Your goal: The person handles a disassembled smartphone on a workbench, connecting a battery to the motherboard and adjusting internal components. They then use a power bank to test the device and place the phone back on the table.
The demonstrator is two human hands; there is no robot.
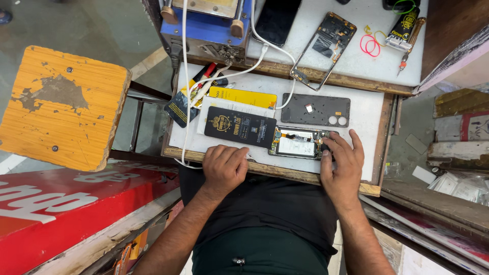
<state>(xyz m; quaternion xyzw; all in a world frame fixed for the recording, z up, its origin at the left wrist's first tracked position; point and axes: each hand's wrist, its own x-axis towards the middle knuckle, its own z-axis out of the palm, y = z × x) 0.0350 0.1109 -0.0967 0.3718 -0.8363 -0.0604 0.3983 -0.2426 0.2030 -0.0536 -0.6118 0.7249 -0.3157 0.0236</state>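
An opened phone (298, 142) with its insides showing lies on the white work board (367, 117). My right hand (340, 165) rests flat on the board with its fingertips on the phone's right end. My left hand (224, 168) sits curled at the board's front edge, just below a black flat package (240, 127); I cannot tell if it holds anything. A dark grey back cover (316, 110) with camera holes lies behind the phone.
A bare phone frame (324, 48), a dark phone (277, 20), red wire loops (370, 45) and a small bottle (403, 28) lie on the upper shelf. A blue machine (204, 28) stands at the back left. An orange stool (61, 107) is to the left.
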